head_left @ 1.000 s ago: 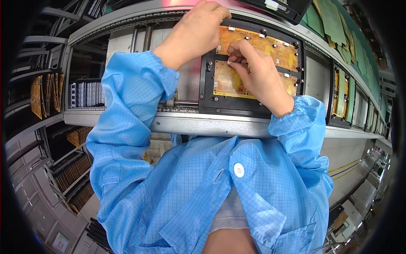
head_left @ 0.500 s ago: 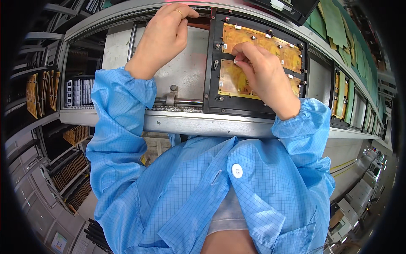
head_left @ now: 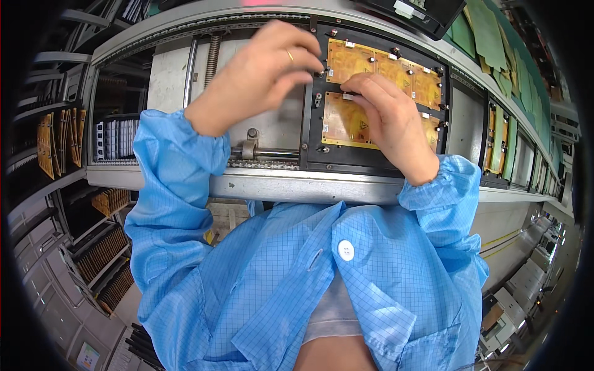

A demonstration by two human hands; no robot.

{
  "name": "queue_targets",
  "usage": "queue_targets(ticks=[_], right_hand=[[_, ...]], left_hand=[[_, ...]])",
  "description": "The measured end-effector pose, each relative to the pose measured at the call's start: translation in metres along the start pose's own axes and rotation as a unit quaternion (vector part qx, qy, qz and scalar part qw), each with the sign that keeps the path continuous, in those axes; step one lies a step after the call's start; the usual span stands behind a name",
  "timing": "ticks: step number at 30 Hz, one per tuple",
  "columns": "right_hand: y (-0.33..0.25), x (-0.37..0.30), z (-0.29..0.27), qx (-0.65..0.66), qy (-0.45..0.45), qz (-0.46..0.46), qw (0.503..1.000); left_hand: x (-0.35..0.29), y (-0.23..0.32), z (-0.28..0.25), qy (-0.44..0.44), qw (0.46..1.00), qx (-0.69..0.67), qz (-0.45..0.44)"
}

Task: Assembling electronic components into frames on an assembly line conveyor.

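Observation:
My right hand (head_left: 396, 117) is closed in a pinch on a small white connector (head_left: 348, 96) at the top edge of the lower left yellow circuit board (head_left: 340, 123). Part of that board lies behind my fingers. Slightly blurred, my left hand (head_left: 260, 77) hovers over the left side rail of the black carrier frame (head_left: 312, 130). Its fingers are curled but apart, and I see nothing between them. Several yellow boards sit in the frame; an upper board (head_left: 349, 65) carries a similar white connector (head_left: 350, 44) along its top edge.
A metal conveyor rail (head_left: 297, 187) runs along the near side. Beside the frame on the left lie a steel rod (head_left: 272, 152) and a threaded shaft (head_left: 212, 62). A black device (head_left: 427, 15) stands behind it. Racked boards (head_left: 62, 142) stand far left, green sheets (head_left: 489, 37) at right.
My left hand has come nearer and to the right, from the far rail to the frame's left edge. The white connector in my right fingers is now at the board's top edge.

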State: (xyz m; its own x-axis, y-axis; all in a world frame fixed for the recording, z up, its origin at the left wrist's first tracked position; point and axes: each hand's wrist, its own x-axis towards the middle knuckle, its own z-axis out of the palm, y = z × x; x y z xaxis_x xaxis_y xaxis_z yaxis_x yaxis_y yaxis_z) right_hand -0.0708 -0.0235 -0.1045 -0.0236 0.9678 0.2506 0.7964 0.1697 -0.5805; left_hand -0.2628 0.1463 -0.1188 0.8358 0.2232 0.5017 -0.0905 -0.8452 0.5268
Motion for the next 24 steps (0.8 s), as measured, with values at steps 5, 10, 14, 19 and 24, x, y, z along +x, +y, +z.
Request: queue_targets(ticks=[5, 10, 14, 19, 24], right_hand=[[-0.001, -0.013, 0.001, -0.04, -0.029, 0.017, 0.999], [0.001, -0.015, -0.002, -0.013, -0.021, 0.018, 1.0], [-0.002, -0.018, -0.002, -0.019, -0.014, 0.025, 0.999], [-0.008, -0.021, 0.0, -0.064, -0.037, -0.007, 0.997], [-0.007, -0.023, 0.001, -0.062, -0.048, -0.003, 0.997]], left_hand=[[-0.002, 0.018, 0.015, -0.101, 0.994, -0.041, -0.005], [-0.005, 0.016, 0.018, -0.128, 0.992, 0.007, 0.019], [-0.007, 0.017, 0.025, -0.096, 0.995, 0.012, 0.029], [-0.007, 0.024, 0.033, -0.066, 0.998, 0.014, -0.001], [-0.006, 0.031, 0.048, -0.022, 0.998, 0.041, -0.042]])
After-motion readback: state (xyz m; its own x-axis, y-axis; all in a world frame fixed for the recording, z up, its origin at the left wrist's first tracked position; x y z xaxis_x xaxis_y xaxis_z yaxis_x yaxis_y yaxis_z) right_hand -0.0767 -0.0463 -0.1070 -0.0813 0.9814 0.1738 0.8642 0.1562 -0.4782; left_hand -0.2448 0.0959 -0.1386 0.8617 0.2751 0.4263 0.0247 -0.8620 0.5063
